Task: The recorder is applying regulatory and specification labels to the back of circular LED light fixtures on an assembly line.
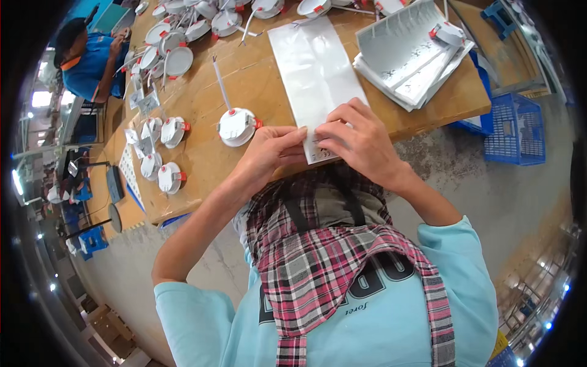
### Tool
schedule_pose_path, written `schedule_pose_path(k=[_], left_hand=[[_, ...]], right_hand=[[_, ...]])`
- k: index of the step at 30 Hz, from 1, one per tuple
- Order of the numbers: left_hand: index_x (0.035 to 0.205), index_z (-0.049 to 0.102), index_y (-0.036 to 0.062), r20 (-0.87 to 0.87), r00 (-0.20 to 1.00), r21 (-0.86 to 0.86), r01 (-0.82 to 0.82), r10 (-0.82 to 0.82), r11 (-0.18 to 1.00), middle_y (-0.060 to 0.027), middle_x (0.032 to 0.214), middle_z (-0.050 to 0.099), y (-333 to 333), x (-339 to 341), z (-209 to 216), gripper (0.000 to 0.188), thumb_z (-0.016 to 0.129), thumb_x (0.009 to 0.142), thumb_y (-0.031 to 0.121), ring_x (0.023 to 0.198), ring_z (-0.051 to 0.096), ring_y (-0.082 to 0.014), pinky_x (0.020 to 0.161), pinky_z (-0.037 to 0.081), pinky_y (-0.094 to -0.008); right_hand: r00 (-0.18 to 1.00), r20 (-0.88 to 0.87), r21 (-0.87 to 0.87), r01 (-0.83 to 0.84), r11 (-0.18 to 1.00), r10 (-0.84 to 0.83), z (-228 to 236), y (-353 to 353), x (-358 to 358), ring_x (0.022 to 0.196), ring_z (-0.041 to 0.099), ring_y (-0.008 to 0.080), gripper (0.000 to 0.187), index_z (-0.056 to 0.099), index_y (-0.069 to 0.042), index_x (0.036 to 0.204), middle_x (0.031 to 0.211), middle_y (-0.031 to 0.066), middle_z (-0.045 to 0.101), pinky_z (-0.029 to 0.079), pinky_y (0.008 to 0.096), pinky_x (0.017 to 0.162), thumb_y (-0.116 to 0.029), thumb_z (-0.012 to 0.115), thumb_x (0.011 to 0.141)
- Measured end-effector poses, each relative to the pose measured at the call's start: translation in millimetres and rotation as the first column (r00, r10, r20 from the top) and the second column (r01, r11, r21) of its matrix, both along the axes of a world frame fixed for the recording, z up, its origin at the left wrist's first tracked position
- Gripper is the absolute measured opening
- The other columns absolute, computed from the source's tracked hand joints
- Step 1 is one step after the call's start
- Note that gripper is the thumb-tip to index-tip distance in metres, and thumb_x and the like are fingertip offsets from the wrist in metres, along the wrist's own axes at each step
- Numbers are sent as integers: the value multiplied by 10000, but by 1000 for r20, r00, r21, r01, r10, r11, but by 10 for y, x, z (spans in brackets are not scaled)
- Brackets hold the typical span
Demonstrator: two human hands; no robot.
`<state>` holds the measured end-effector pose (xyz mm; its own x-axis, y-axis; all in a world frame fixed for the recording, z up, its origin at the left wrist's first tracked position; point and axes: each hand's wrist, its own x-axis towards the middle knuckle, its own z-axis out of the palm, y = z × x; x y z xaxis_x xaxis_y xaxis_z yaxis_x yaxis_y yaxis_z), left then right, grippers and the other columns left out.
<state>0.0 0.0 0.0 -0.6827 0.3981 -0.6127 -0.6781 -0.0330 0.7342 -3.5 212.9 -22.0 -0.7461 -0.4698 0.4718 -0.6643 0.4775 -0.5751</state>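
left hand (275,147): thumb and fingers pinching | right hand (361,140): fingers bent, back upward | elbows (165,268): both bent

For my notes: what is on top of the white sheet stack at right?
A round white light rests on the white sheet stack; what lies directly beneath the light is covered.

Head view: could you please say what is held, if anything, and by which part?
The left grip pinches a rectangular, glossy white sheet by its near left edge; the right grip touches it, hold unclear.

Flat white sleeve (318,73), apparently plastic
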Motion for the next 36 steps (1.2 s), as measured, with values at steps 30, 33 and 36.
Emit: schedule_pose_path(k=[30,33,36], left_hand=[[942,638,-29,-104,994,-17,-38,36,999,-80,909,661,-9,-19,-16,249,557,899,202,838,632,-162,797,502,-315],[925,633,-16,-130,991,-3,-29,28,1000,-69,891,654,-29,-69,-77,233,552,903,202,824,628,-155,781,501,-313],[853,621,13,-161,984,-85,-93,79,992,-58,835,647,19,-54,33,207,556,902,202,778,620,-126,732,489,-269]], right_hand=[[969,-233,133,-54,990,84,96,-78,-97,850,512,204,172,530,-54,757,821,59,492,454,309,721,-169,657,740],[951,-295,173,-39,984,90,65,-81,-108,849,512,206,162,530,-55,773,813,61,489,453,304,723,-160,650,746],[921,-353,244,-77,967,162,82,-72,-121,855,518,215,146,534,-55,786,820,69,502,456,327,743,-149,639,750]])
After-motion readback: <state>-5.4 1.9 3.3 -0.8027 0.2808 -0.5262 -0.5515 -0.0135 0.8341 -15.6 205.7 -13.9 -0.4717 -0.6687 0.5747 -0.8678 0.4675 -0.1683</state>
